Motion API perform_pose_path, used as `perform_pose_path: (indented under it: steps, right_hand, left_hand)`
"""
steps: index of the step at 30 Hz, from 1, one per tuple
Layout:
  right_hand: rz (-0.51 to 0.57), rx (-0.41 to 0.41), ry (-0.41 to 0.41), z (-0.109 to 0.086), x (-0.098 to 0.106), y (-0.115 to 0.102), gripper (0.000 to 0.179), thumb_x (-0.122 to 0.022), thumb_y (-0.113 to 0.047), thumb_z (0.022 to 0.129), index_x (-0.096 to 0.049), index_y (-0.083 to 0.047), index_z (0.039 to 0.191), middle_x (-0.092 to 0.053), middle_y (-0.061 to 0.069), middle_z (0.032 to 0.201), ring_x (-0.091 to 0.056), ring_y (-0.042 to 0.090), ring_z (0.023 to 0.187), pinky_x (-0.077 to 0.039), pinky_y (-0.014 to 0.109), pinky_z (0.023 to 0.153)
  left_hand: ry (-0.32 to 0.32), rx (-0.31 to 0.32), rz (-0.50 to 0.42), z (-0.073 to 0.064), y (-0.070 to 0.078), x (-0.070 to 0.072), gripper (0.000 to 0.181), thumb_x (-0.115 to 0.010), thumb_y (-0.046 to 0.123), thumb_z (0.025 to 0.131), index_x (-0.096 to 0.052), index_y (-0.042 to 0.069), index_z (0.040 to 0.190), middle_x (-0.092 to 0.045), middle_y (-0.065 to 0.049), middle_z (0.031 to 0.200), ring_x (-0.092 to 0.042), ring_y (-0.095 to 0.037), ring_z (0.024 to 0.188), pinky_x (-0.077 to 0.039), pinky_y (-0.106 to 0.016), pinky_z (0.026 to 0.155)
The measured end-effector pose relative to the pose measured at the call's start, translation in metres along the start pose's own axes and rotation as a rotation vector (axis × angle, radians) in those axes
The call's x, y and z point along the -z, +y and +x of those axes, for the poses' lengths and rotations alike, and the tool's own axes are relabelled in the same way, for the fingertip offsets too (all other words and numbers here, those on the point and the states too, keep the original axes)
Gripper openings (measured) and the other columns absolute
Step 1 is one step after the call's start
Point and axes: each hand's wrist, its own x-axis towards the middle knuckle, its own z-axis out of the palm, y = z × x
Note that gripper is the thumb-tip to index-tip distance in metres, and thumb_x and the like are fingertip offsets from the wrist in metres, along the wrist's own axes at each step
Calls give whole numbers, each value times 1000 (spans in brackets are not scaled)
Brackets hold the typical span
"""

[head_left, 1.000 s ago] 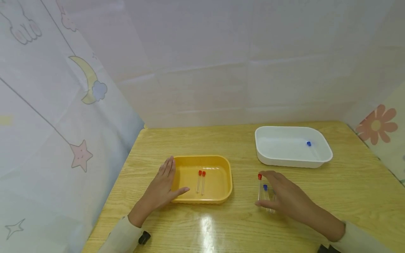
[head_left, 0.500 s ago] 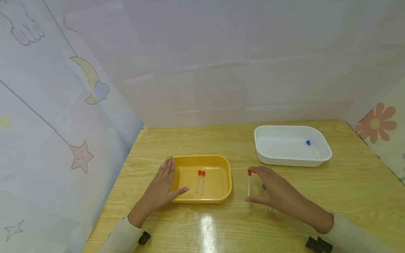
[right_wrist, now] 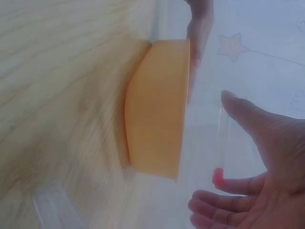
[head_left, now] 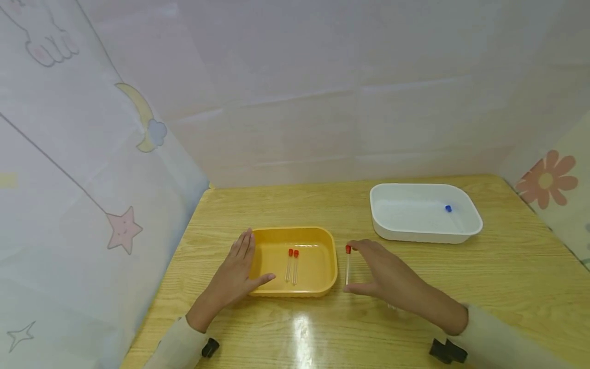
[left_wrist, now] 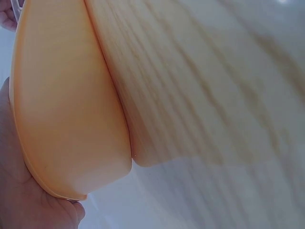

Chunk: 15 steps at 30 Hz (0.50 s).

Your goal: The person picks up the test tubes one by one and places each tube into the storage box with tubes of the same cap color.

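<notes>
My right hand (head_left: pixel 392 271) pinches a red-capped test tube (head_left: pixel 348 269) end to end, thumb at its bottom and a fingertip at the cap. The clear tube is upright in the head view, just right of the yellow tray (head_left: pixel 318 269); in the right wrist view it is above rim height. Two red-capped test tubes (head_left: pixel 295 269) lie side by side in that tray. My left hand (head_left: pixel 235 271) rests against the tray's left end with straight fingers, thumb over the near rim. Clear tube ends (head_left: pixel 393 307) peek out below my right hand, which hides the rest.
A white tray (head_left: pixel 382 218) stands at the back right, with a blue-capped tube (head_left: pixel 448 208) lying in it. White printed sheets (head_left: pixel 286 128) hang behind and beside the wooden table (head_left: pixel 258 205). Clear plastic (right_wrist: pixel 55 207) lies on the table in the right wrist view.
My right hand has lifted the red-capped test tube from beside the blue-capped one and carried it left towards the yellow tray. The left hand has stayed still.
</notes>
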Motion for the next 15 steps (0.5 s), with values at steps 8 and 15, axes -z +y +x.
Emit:
perform_pose_path:
  steps: [8, 15]
  right_hand:
    - [-4, 20, -11, 7, -3, -11, 93, -78, -65, 77, -51, -6, 144, -57, 13, 142, -53, 37, 131, -50, 56, 99]
    - [-10, 39, -21, 13, -10, -16, 100, -69, -77, 75, -51, -6, 144, -57, 11, 142, -53, 35, 131, -50, 53, 101]
  left_hand:
    - [-1, -8, 5, 0, -1, 0, 111, -52, 70, 95, -2, -5, 159, 2, -20, 168, 2, -32, 156, -11, -50, 124]
    - [8, -10, 0, 0, -1, -1, 111, -51, 70, 95, -3, -5, 159, 3, -19, 169, 1, -32, 156, -12, -50, 124]
